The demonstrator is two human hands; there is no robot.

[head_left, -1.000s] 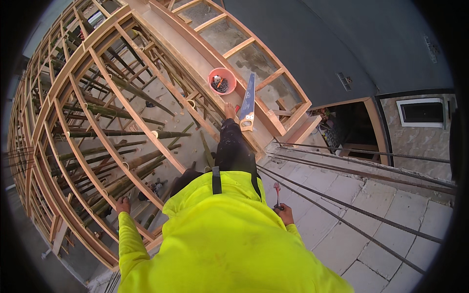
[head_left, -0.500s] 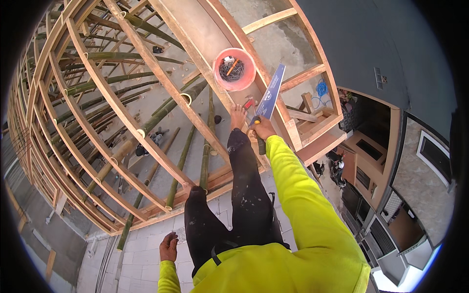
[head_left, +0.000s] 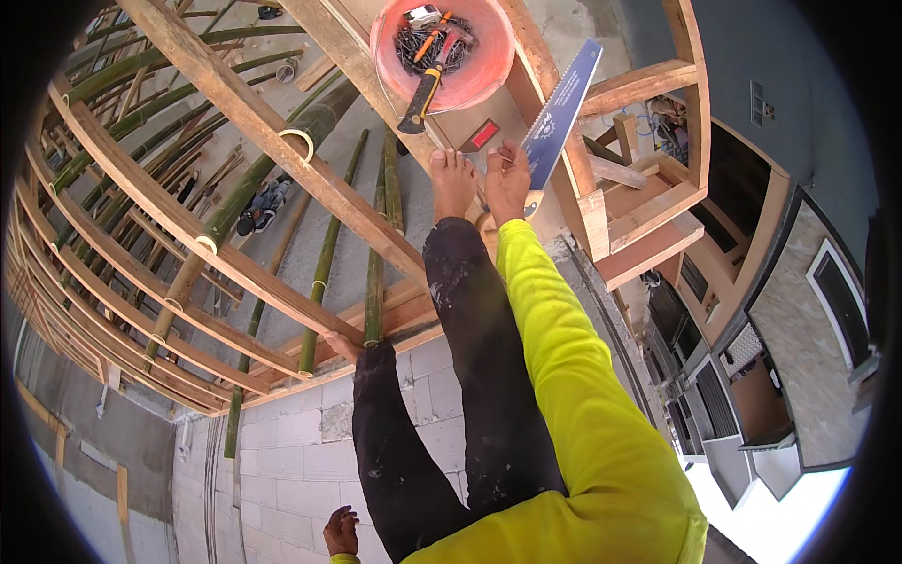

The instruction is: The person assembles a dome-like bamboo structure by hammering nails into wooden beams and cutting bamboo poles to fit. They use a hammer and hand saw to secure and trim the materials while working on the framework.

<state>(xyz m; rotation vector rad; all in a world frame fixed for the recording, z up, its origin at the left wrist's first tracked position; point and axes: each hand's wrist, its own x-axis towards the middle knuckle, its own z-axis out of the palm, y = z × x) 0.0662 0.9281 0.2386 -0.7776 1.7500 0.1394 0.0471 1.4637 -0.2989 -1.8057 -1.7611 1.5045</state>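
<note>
My right hand [head_left: 508,179] is over the narrow board between the wooden beams, beside my bare foot [head_left: 453,183]. Its fingers are loosely bent and seem to hold nothing. Just right of it a handsaw [head_left: 562,117] with a blue blade leans on the beam; its handle [head_left: 533,202] is partly behind the hand, and I cannot tell if they touch. Beyond the foot is a pink bucket [head_left: 493,70] of dark nails. A hammer [head_left: 423,99] lies in it, its black and yellow handle over the rim. My left hand [head_left: 341,532] hangs low, fingers loosely apart.
Curved wooden ribs [head_left: 272,141] and green bamboo poles [head_left: 324,263] spread over the floor far below on the left. A wooden box frame [head_left: 648,211] stands at right. Beneath my legs is a pale block wall [head_left: 291,451]. A red-marked piece [head_left: 483,135] lies by the bucket.
The hammer that my right hand held is now in the bucket, and that hand has let go of it. My view has moved nearer the bucket and saw.
</note>
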